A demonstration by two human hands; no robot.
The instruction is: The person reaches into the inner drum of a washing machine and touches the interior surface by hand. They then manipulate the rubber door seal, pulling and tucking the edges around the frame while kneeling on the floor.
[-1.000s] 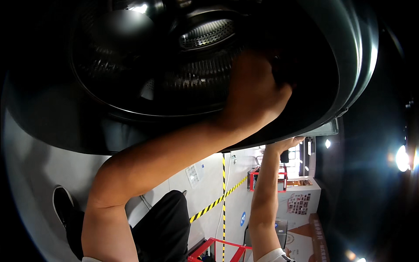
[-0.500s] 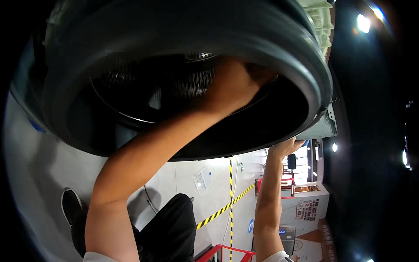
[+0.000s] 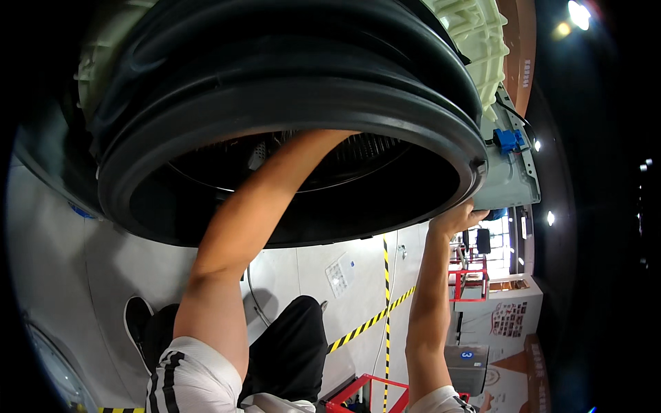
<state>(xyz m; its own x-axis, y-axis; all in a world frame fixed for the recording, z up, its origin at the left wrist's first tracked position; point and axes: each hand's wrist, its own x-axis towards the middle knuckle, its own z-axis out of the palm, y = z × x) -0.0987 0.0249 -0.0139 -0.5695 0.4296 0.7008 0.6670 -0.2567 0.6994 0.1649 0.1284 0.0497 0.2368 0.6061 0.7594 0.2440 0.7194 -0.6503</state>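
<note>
fingers of the left hand, inside the gasket (image 3: 296,103) at twelve o'clock, are hidden, state indeterminable; right hand (image 3: 454,219), four o'clock, grip unclear. gasket probably soft, springy; best held by its rim (image 3: 469,165).

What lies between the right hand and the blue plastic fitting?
In the head view, the grey panel lies between the right hand and the blue plastic fitting, with the black rubber gasket alongside.
</note>
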